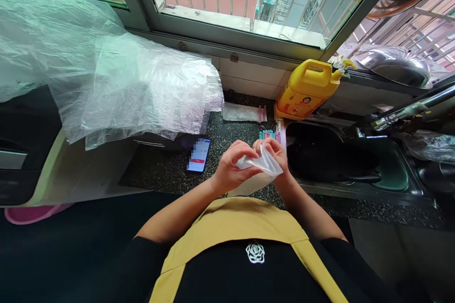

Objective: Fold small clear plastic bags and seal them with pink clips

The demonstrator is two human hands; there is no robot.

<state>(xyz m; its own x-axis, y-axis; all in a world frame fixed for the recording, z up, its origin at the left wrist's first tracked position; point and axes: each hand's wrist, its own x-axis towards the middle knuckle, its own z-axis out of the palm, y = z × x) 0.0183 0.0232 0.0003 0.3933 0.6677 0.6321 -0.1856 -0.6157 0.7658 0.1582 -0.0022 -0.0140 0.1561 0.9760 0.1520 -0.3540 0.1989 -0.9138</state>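
Observation:
Above the dark speckled counter (220, 137), both of my hands are closed on a thin, whitish translucent bag (254, 181). My left hand (236, 163) pinches its near side between thumb and fingers. On the opposite side my right hand (275, 151) grips the upper edge, its fingertips partly behind the plastic. The bag's mouth looks spread between the hands, and its lower part hangs toward the apron. Just beyond my right hand lie small teal and pink clips (269, 135). Farther back sits a clear plastic packet (241, 112) with a pink clip across its end.
A lit phone (198, 155) lies left of my hands. Plastic sheeting (152, 85) covers the left side. A yellow pump jug (307, 90) stands behind the sink, which holds a black pan (327, 163). The faucet (387, 120) reaches in from the right. A barred window is ahead.

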